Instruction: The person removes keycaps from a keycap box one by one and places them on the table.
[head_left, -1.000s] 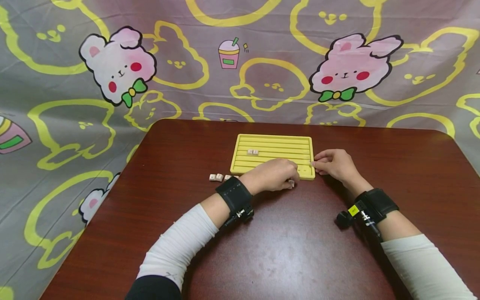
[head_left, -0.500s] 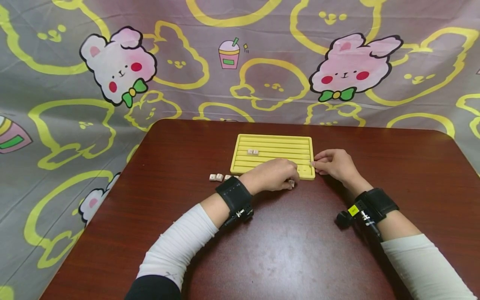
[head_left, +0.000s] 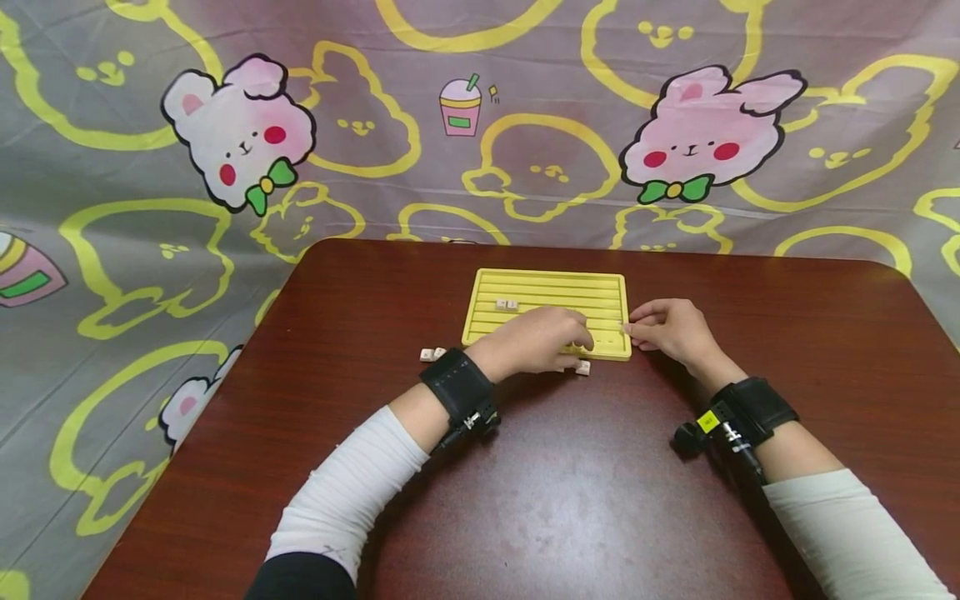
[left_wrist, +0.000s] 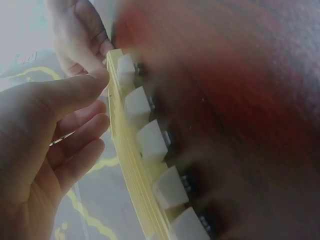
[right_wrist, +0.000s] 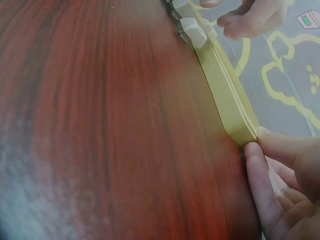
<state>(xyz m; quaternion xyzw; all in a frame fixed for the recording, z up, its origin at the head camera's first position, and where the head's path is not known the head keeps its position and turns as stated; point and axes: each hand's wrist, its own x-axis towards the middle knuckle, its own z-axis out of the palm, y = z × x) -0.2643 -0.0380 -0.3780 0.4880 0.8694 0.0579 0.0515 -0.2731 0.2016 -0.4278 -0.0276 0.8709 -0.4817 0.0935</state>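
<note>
My right hand [head_left: 671, 329] pinches the near right corner of a yellow grooved tray [head_left: 551, 282], thumb and finger meeting on its edge in the right wrist view. Over the tray's near edge hovers my left hand [head_left: 547, 337], fingers loosely bent, with nothing visible between thumb and fingertips in the left wrist view. Below it, white keycaps [left_wrist: 151, 141] stand in a spaced row along the tray's near side. The rightmost keycap [head_left: 582, 367] lies just beyond my left fingers. Two keycaps [head_left: 506, 305] sit side by side in a groove of the tray.
More keycaps [head_left: 427, 355] lie at the left end of the row, partly hidden by my left wrist strap [head_left: 457, 386]. The dark red wooden table [head_left: 585, 500] reaches back to a patterned cloth [head_left: 540, 167].
My left hand has let go of the rightmost keycap and moved slightly up and to the left, its fingers loosening. The right hand has stayed at the tray corner.
</note>
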